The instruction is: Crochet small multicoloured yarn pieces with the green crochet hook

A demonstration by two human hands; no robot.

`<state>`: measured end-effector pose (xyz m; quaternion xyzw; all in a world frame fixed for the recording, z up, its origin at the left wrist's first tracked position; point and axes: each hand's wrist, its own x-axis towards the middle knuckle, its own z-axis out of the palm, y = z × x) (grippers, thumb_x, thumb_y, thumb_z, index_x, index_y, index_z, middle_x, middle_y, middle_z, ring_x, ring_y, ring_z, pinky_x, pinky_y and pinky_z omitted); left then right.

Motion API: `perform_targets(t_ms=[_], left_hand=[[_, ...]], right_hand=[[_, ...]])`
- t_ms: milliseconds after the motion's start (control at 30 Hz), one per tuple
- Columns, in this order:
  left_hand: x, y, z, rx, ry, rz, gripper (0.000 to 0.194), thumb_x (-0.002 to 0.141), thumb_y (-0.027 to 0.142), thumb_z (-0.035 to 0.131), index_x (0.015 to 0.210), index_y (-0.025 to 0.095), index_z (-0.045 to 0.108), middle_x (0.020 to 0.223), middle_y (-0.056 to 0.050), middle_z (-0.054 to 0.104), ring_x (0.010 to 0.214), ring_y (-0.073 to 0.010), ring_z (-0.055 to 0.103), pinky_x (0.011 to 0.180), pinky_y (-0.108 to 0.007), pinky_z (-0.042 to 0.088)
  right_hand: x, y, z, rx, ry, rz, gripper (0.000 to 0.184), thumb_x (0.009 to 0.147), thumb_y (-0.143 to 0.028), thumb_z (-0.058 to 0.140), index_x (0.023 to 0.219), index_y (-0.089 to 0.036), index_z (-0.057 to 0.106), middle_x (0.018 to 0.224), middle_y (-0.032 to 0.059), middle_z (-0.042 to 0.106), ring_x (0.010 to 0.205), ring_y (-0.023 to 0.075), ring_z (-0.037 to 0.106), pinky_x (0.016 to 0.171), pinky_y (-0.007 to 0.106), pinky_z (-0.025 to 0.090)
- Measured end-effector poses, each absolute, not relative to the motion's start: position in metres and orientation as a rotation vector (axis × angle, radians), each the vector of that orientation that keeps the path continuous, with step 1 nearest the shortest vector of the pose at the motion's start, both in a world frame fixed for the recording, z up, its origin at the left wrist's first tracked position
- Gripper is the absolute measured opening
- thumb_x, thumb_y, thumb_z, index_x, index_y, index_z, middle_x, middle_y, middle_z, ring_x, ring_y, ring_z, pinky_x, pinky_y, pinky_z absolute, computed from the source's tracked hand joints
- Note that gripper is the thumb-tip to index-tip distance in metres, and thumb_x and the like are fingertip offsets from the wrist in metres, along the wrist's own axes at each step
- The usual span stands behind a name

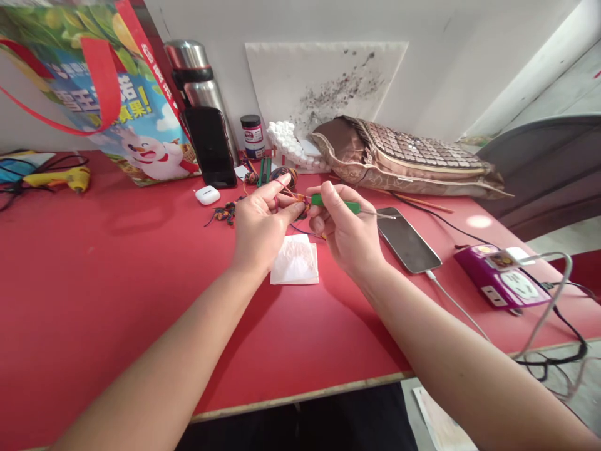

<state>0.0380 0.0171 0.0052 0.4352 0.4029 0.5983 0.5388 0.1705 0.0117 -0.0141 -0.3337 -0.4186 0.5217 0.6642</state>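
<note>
Over the middle of the red table, my right hand (350, 228) grips a crochet hook by its green handle (351, 205). The hook's thin metal shaft sticks out to the right of that hand. My left hand (263, 225) pinches a small multicoloured crochet piece (303, 203), with yarn running up over the raised index finger. Both hands meet at this piece, and fingers partly hide it. Behind them sits a dark multicoloured yarn ball (285, 176). A small bunch of knotted yarn (225, 214) lies to the left. Below the hands rests a white paper square (295, 262).
A phone (408, 239) on a cable and a purple power strip (500, 275) lie right. At the back stand a brown bag (417, 153), a jar (252, 136), a steel flask (200, 81), an upright phone (210, 147) and a shopping bag (117, 100). A white earbud case (207, 195) sits left.
</note>
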Motion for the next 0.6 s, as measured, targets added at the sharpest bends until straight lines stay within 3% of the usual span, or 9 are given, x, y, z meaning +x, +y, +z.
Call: perform_targets(t_ms=[167,267,367,467,600], left_hand=[[0.048,0.011,0.005,0.904,0.929,1.43,0.057,0.07,0.006,0.094,0.124,0.012,0.08,0.067,0.006,0.069,0.07,-0.0111,0.066,0.075,-0.025,0.055],[0.046,0.011,0.01,0.771,0.832,1.378,0.052,0.067,0.002,0.094,0.116,0.009,0.079,0.063,0.007,0.064,0.06,-0.0075,0.058,0.062,-0.02,0.048],[0.039,0.015,0.014,0.742,0.753,1.309,0.043,0.066,-0.001,0.094,0.105,0.01,0.08,0.061,0.007,0.061,0.053,-0.0043,0.048,0.052,-0.018,0.038],[0.031,0.021,0.015,0.759,0.709,1.245,0.037,0.068,-0.002,0.094,0.101,0.011,0.082,0.061,0.005,0.063,0.052,-0.0039,0.047,0.05,-0.018,0.036],[0.025,0.025,0.015,0.787,0.7,1.228,0.037,0.068,-0.003,0.094,0.101,0.012,0.084,0.064,0.004,0.066,0.053,-0.0041,0.05,0.049,-0.018,0.037]], right_hand=[[0.163,0.007,-0.026,-0.793,-1.199,0.655,0.035,0.096,-0.057,0.08,0.09,-0.024,0.077,0.08,0.0004,0.075,0.07,0.0143,0.067,0.068,0.031,0.058],[0.162,0.003,-0.028,-0.797,-1.274,0.53,0.029,0.101,-0.053,0.074,0.098,-0.025,0.079,0.094,0.005,0.079,0.085,0.02,0.074,0.078,0.037,0.062],[0.164,0.002,-0.024,-0.761,-1.241,0.649,0.03,0.1,-0.056,0.076,0.097,-0.026,0.08,0.083,0.0031,0.073,0.073,0.0178,0.068,0.069,0.036,0.057],[0.168,0.006,-0.019,-0.716,-1.131,0.881,0.036,0.094,-0.061,0.082,0.093,-0.025,0.08,0.068,-0.0021,0.063,0.056,0.0121,0.053,0.053,0.031,0.043],[0.169,0.01,-0.016,-0.646,-1.011,1.073,0.037,0.085,-0.061,0.09,0.085,-0.025,0.082,0.064,-0.0033,0.061,0.053,0.0091,0.047,0.052,0.029,0.037]])
